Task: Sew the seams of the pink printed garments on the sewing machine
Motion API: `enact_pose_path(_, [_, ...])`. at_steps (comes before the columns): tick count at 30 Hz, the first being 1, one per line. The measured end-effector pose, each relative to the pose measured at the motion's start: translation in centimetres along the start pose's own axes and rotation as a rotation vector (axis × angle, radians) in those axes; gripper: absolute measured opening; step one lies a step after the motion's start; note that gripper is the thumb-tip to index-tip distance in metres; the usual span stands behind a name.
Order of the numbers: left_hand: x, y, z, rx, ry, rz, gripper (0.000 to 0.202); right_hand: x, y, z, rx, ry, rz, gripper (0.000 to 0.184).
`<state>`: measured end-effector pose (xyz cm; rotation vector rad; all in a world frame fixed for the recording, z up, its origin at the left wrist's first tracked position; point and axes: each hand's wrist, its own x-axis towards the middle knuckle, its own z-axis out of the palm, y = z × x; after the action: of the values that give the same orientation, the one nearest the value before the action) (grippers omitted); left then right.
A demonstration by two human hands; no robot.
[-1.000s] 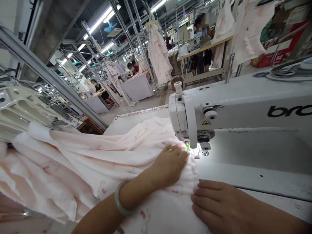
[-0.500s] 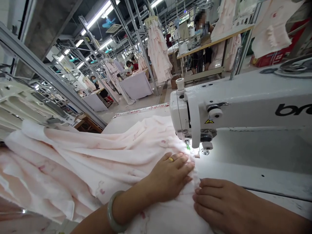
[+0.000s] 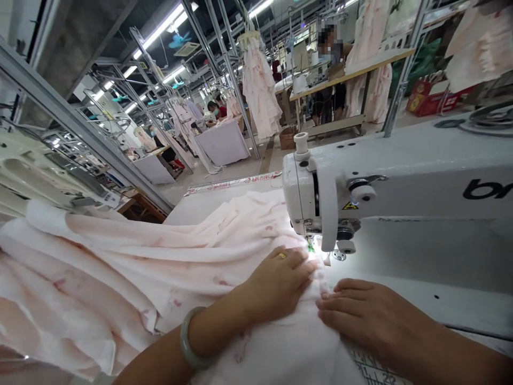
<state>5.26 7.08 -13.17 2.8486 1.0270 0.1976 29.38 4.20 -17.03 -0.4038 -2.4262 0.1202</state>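
Note:
Pale pink printed fabric (image 3: 172, 272) spreads in folds over the sewing table, and its gathered edge runs up to the needle area of a white sewing machine (image 3: 409, 166). My left hand (image 3: 276, 280) lies flat on the cloth just in front of the lit presser foot (image 3: 310, 245), fingers stretched forward. At the fabric's right edge, my right hand (image 3: 368, 315) has its fingers together on the cloth; its thumb is hidden, and the edge appears pinched there. A small green piece shows by the foot. The needle tip cannot be made out.
The machine head overhangs the right side of the table. A printed ruler strip (image 3: 240, 182) lines the far table edge, and ruler markings (image 3: 377, 371) show below my right hand. Beyond are hanging pink garments (image 3: 260, 85), other workstations and several people.
The fabric and my left hand have shifted slightly relative to the machine. My right hand's fingers sit a little higher, and ruler markings now show beneath it. The view has tilted slightly.

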Motion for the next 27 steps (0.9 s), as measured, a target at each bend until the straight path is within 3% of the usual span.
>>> enact_pose_path(9, [1.8, -1.7, -0.8, 0.038, -0.097, -0.015, 0.024, 0.9, 0.9, 0.3, -0.038, 0.103, 0.073, 0.041])
enact_pose_path(14, [1.7, -0.3, -1.1, 0.165, -0.052, 0.095, 0.023, 0.9, 0.9, 0.4, -0.123, 0.163, -0.019, 0.043])
enact_pose_path(20, [2.8, 0.2, -0.7, 0.306, -0.109, 0.237, 0.020, 0.7, 0.5, 0.6, -0.309, 0.165, -0.128, 0.037])
enact_pose_path(24, [3.6, 0.3, 0.1, 0.306, -0.005, 0.245, 0.026, 0.4, 0.2, 0.9, -0.394, 0.135, -0.177, 0.037])
enact_pose_path(27, [3.4, 0.4, 0.3, 0.150, -0.013, 0.170, 0.021, 0.1, 0.2, 1.1, -0.417, 0.141, -0.187, 0.039])
